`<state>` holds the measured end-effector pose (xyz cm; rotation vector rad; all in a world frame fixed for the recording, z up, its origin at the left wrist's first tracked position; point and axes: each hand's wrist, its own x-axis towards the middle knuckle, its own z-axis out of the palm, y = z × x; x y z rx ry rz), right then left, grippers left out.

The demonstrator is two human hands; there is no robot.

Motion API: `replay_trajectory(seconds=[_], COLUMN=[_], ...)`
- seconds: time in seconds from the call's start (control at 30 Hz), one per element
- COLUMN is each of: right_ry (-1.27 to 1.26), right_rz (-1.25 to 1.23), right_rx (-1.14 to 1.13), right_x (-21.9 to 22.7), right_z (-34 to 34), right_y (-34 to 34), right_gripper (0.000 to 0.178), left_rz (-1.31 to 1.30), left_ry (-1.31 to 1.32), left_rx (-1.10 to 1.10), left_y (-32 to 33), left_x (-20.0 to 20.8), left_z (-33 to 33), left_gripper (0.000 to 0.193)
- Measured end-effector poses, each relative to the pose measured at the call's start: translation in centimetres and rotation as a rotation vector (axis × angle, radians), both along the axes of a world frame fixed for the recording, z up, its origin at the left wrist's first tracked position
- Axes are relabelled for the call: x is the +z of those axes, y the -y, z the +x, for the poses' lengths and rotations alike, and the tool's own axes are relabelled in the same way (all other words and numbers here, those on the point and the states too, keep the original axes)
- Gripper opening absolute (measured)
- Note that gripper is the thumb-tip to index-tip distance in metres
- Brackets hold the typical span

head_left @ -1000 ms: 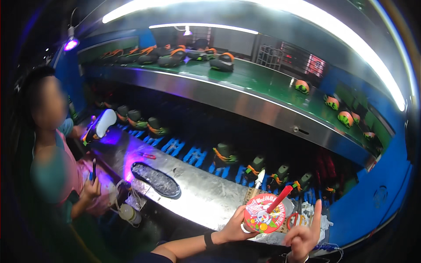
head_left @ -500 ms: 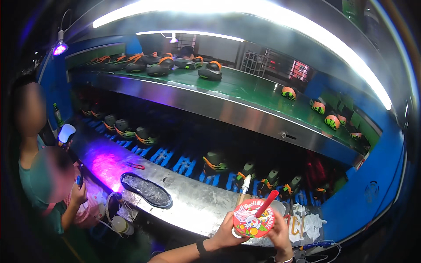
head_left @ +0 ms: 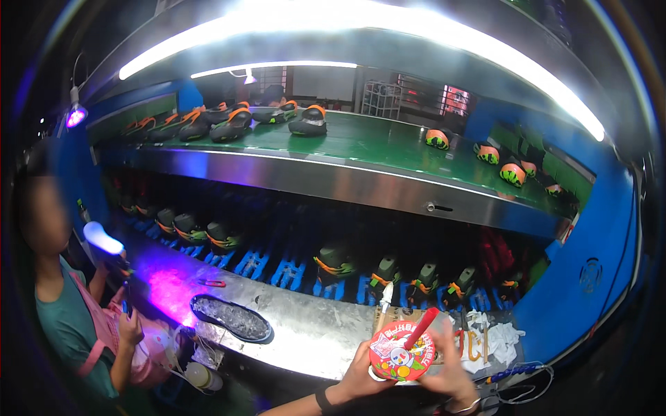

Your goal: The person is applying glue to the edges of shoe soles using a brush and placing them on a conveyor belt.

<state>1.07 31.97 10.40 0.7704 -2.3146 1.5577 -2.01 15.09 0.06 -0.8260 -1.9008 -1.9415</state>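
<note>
My left hand (head_left: 359,374) is closed around the side of a drink cup with a red printed lid (head_left: 397,362). A thick red straw (head_left: 422,328) slants up out of the lid. My right hand (head_left: 451,374) is at the cup's right side, fingers spread and a little blurred; its thumb is close to the cup, and I cannot tell whether it touches. Just beyond the cup, a white-tipped brush (head_left: 386,297) stands upright by a cardboard piece. Crumpled white tissues (head_left: 505,340) lie right of my right hand.
A dark shoe sole (head_left: 231,318) lies on the metal bench (head_left: 305,326). Behind it, blue holders (head_left: 287,274) carry several shoe uppers. More shoes sit on the green conveyor belt (head_left: 374,139) above. At left, a co-worker (head_left: 66,305) holds a tool and a pale sole-shaped piece.
My right hand has opened and eased away from the cup's side, while my left keeps its hold. The view has shifted slightly. The co-worker's pale piece is now tilted differently.
</note>
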Motion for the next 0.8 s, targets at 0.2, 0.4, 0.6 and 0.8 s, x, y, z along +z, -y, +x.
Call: replay_trajectory(seconds=[0.2,0.4,0.6,0.8], right_ry=[-0.379,-0.256,-0.217,0.006], right_rz=[-0.065,-0.162,-0.150,-0.703], right_rx=[-0.286,-0.433,-0.425,-0.055], right_x=[8.5,11.1,11.1,10.9], right_z=[4.4,1.1,0.2,-1.3], right_y=[-2.6,-4.1,-6.3,-9.1], right_gripper=[0.104,0.106,0.093,0.070], left_rz=[-0.140,0.036,-0.018,0.062], left_ry=[0.019,0.097,0.077,0.115], left_rx=[0.019,-0.002,0.040,-0.011], left_y=[0.8,0.6,0.5,0.4], left_x=[1.2,1.3,0.9,1.6], left_z=[0.4,0.4,0.8,1.1], left_gripper=[0.074,0.066,0.066,0.069])
